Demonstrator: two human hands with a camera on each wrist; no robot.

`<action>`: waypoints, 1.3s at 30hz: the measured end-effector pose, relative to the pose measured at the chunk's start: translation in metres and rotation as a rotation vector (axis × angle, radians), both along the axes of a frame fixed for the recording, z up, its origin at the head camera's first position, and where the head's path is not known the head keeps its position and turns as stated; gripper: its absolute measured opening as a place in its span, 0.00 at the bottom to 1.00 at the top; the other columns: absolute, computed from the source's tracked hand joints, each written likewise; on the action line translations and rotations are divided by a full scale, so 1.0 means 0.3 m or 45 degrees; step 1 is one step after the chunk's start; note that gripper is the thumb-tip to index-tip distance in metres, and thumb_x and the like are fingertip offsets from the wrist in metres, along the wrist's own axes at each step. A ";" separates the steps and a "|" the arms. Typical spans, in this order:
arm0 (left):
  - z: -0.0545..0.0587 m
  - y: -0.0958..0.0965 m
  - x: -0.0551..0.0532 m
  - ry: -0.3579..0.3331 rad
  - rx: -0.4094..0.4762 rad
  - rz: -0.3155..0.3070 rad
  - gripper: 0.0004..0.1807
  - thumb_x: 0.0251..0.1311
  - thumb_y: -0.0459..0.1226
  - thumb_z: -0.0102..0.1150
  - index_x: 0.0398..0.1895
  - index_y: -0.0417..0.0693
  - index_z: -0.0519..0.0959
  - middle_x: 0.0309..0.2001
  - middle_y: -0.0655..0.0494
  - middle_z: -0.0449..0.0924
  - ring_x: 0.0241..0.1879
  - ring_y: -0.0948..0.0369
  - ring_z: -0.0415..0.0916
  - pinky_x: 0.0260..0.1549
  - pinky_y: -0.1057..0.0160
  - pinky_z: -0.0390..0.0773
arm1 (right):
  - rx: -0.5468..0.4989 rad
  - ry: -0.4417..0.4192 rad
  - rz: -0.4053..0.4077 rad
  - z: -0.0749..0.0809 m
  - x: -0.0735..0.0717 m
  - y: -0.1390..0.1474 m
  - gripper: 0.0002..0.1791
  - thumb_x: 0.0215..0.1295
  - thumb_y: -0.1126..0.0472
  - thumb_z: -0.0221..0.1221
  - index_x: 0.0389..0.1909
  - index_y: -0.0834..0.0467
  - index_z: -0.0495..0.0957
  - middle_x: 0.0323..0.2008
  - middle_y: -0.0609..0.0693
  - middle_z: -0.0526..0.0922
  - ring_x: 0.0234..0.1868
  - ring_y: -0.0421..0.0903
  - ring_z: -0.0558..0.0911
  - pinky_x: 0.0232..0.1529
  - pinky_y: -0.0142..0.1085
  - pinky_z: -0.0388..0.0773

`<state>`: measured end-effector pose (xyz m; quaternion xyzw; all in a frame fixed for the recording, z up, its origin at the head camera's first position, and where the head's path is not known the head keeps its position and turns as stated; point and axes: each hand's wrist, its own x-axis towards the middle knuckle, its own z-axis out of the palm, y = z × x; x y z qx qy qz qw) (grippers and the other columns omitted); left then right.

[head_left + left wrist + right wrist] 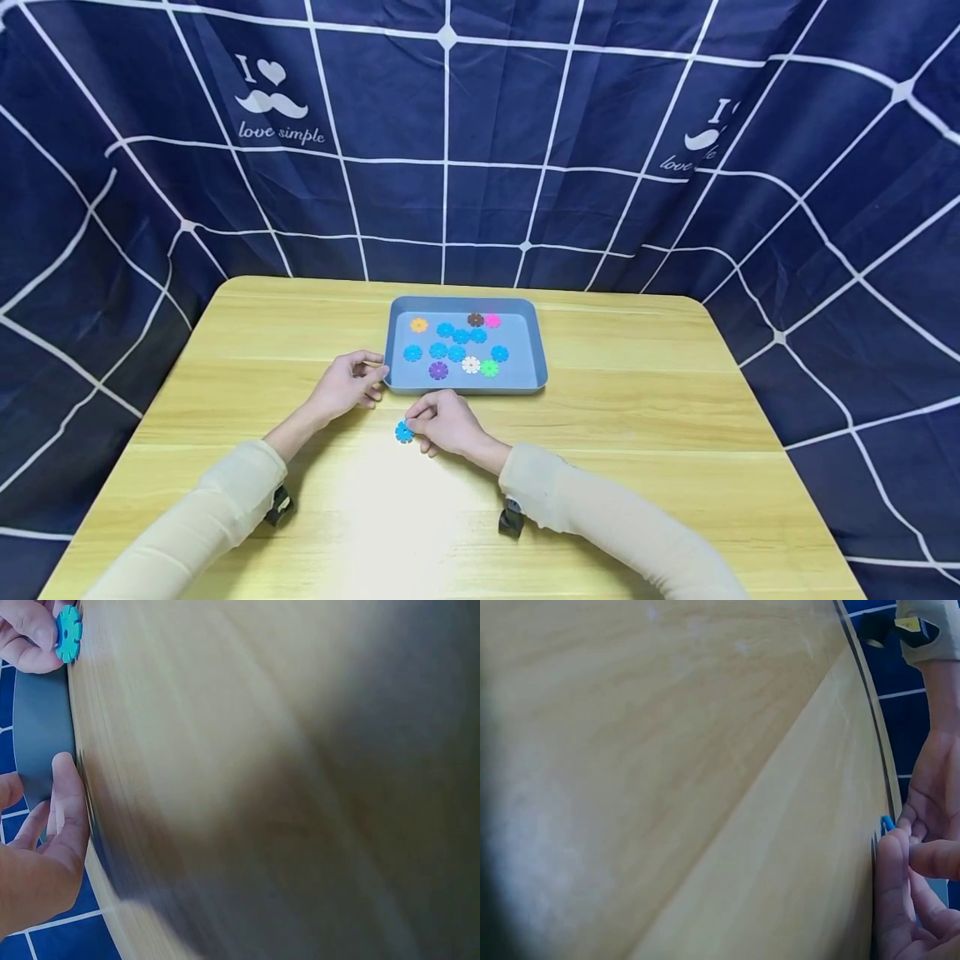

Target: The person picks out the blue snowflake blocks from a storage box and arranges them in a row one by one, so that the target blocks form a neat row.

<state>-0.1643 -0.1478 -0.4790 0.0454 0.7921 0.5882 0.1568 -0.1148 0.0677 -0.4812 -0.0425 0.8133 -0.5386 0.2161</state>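
Observation:
In the head view, my right hand (448, 423) pinches a blue snowflake disc (403, 432) between thumb and fingers, just in front of the tray. The left wrist view shows this notched disc (69, 634) tilted nearly on edge. My left hand (349, 385) is at the near left corner of the grey-blue tray (465, 390). Its fingers are loosely bent, with the thumb tip right at the rim. In the left wrist view, the left hand's fingers (67, 799) lie along the tray's outer wall (45, 735), thumb apart from them.
Inside the tray lie several blue discs (438, 351), plus an orange disc (418, 325), a brown one (476, 319), a pink one (492, 321), a purple one (438, 370), a cream one (471, 364) and a green one (489, 367). Dark blue curtains (495, 200) surround the wooden table (637, 417).

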 end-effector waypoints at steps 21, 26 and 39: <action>-0.005 0.001 -0.005 -0.021 0.021 0.019 0.24 0.78 0.36 0.57 0.68 0.27 0.72 0.43 0.38 0.86 0.29 0.62 0.84 0.31 0.65 0.92 | 0.013 0.127 0.128 0.039 0.004 0.149 0.08 0.70 0.63 0.67 0.46 0.62 0.86 0.35 0.57 0.88 0.25 0.43 0.84 0.26 0.36 0.89; -0.005 0.001 -0.005 -0.028 0.020 0.020 0.24 0.78 0.36 0.57 0.68 0.27 0.72 0.42 0.39 0.86 0.29 0.63 0.84 0.31 0.65 0.92 | 0.031 0.129 0.136 0.063 0.003 0.205 0.11 0.71 0.62 0.67 0.49 0.63 0.84 0.36 0.60 0.88 0.26 0.47 0.84 0.24 0.39 0.89; 0.000 -0.001 -0.005 -0.025 0.010 0.019 0.24 0.78 0.36 0.58 0.68 0.28 0.72 0.42 0.39 0.86 0.28 0.63 0.84 0.31 0.64 0.92 | 0.142 0.334 0.150 0.174 -0.090 0.337 0.15 0.73 0.60 0.65 0.54 0.64 0.84 0.40 0.58 0.88 0.35 0.66 0.85 0.28 0.28 0.80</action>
